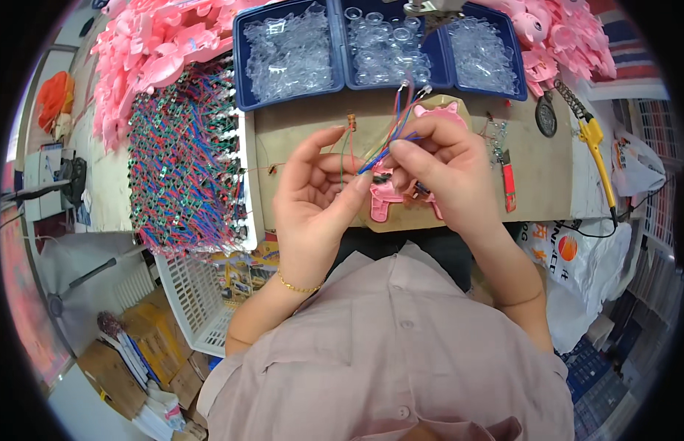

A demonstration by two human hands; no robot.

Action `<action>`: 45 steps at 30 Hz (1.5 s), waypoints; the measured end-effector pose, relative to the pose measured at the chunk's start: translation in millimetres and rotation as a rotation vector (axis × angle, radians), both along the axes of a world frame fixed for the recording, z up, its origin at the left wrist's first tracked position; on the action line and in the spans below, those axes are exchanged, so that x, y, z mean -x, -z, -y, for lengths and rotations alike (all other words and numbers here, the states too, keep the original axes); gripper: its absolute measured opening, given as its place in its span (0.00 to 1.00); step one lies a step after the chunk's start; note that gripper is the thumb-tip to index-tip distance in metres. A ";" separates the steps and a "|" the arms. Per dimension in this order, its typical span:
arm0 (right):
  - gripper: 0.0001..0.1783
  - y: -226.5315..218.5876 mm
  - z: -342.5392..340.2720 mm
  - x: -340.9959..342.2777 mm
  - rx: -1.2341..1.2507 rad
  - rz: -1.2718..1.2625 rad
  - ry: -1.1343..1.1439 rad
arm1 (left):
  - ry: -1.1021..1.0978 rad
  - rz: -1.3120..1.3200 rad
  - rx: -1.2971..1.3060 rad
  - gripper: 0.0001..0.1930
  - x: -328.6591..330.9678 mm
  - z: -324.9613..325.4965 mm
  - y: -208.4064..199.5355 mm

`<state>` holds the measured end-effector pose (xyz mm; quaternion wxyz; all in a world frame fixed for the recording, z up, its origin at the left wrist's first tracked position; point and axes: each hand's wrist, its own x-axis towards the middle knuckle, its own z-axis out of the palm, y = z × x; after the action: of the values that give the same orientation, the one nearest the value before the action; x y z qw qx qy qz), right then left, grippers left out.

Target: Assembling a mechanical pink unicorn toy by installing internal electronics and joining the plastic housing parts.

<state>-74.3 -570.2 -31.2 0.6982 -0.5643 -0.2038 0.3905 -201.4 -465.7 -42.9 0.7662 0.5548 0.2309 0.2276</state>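
Observation:
Over the table, my left hand [312,202] pinches a bundle of thin blue, red and green wires [373,162] with the thumb, its other fingers curled loosely. Thumb and fingers of my right hand [449,165] close on the same wires a little higher up. Small white ends [426,90] of some wires stick up beyond the fingers. A small orange-brown part [351,121] shows above my left fingertips, by a red and a green wire. Below and behind the hands lies a pink animal-shaped plastic shell [382,211], partly hidden by them.
Blue bins [243,95] of clear plastic parts stand at the far side, flanked by heaps of pink shells [165,66]. A tray [248,191] of wired circuit boards sits left. On the right are a red-handled tool [509,187] and a yellow soldering iron [593,140] in its coil holder.

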 end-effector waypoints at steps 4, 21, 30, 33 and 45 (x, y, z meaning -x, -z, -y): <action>0.07 6.4 1.2 0.1 0.014 -0.107 -0.002 | -0.061 0.097 0.247 0.23 0.4 2.7 4.2; 0.08 13.2 -5.0 21.6 -0.199 0.515 0.230 | -0.043 0.103 -0.122 0.11 0.4 5.0 0.0; 0.07 -11.2 -0.4 18.7 0.151 0.570 -0.003 | -0.044 0.004 -0.007 0.11 2.4 -7.5 -12.1; 0.08 -6.0 -5.2 19.9 0.081 0.744 0.053 | -0.101 0.074 -0.129 0.14 2.0 -3.7 -4.4; 0.05 -4.4 -9.2 6.2 0.219 -0.142 -0.179 | 0.041 0.169 0.496 0.21 1.6 -13.6 3.8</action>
<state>-80.5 -561.1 -26.8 0.6078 -0.5875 -0.1596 0.5098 -203.1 -452.1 -46.7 0.8998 0.3335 0.2037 0.1940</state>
